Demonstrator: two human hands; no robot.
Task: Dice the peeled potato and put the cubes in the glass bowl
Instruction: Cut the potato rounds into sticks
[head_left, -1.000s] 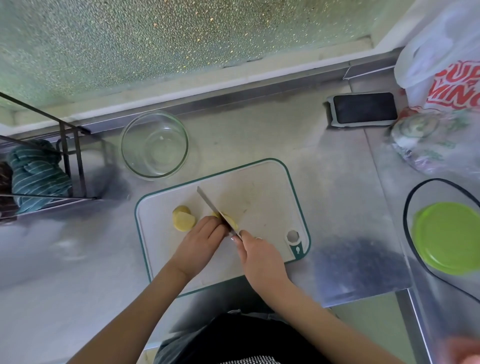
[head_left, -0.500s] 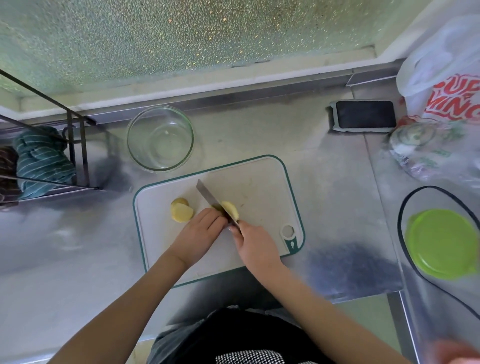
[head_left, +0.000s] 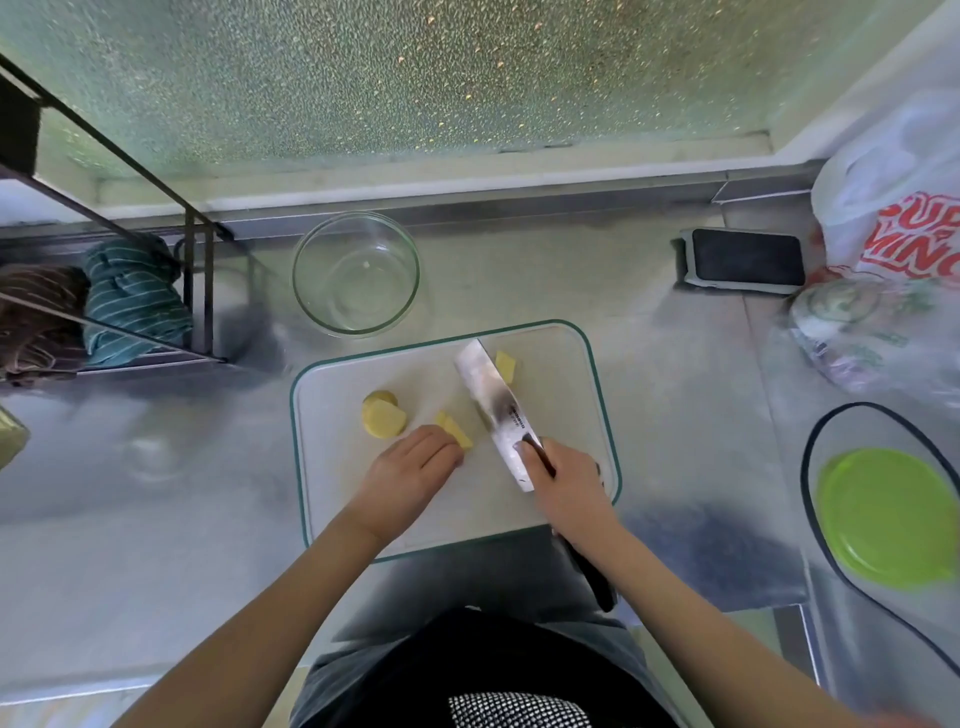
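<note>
On the white cutting board (head_left: 561, 415) lie three yellow potato pieces: a round chunk (head_left: 383, 415) at the left, a slice (head_left: 453, 430) by my fingertips and a piece (head_left: 505, 367) at the far edge, right of the blade. My left hand (head_left: 410, 470) has its fingertips on the near slice. My right hand (head_left: 569, 480) grips the knife (head_left: 496, 405), whose wide blade lies tilted flat across the board's middle. The glass bowl (head_left: 356, 274) stands beyond the board's left corner, holding one tiny scrap.
A wire rack (head_left: 192, 291) with striped cloths (head_left: 132, 301) stands at the left. A phone (head_left: 745, 258) lies at the back right, beside plastic bags (head_left: 883, 218). A green lid (head_left: 888, 514) in a clear container sits at the right. The counter's front edge runs just below the board.
The knife has come off the potato and swung right, blade turned flat. One cut piece now lies at the board's far edge. My left hand stays on the remaining slice.
</note>
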